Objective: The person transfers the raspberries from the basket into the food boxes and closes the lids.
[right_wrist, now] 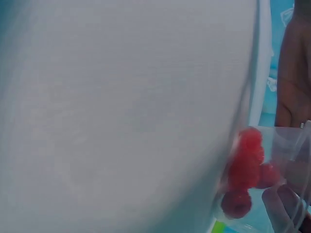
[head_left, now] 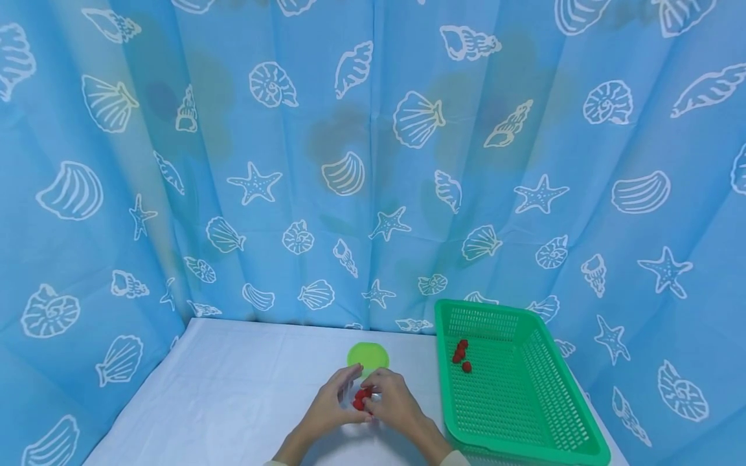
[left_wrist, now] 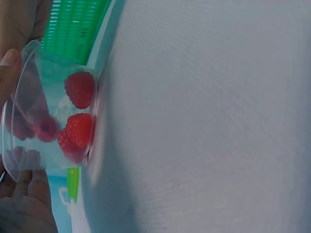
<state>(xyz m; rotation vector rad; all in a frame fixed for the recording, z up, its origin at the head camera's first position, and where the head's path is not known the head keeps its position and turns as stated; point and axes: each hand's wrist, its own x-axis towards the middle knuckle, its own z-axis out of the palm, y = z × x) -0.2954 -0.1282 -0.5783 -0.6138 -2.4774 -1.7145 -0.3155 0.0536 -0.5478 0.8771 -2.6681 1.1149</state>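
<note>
A clear plastic tub [left_wrist: 56,75] stands on the white cloth between my hands. My left hand [head_left: 326,408] curves round its side and grips it, thumb nearer me. My right hand [head_left: 399,401] reaches in over the rim, fingers and thumb pinching at a raspberry [left_wrist: 46,128]; the tub wall blurs the exact contact. Several other red raspberries [left_wrist: 80,90] lie at the bottom, also visible through the wall in the right wrist view. Just beyond the hands lies a round lime-green lid [head_left: 368,356].
A green perforated basket [head_left: 513,401] stands to the right, with several raspberries [head_left: 460,353] near its left wall. White cloth [head_left: 233,388] covers the table. A blue curtain [head_left: 373,194] with white shell patterns hangs behind and on both sides.
</note>
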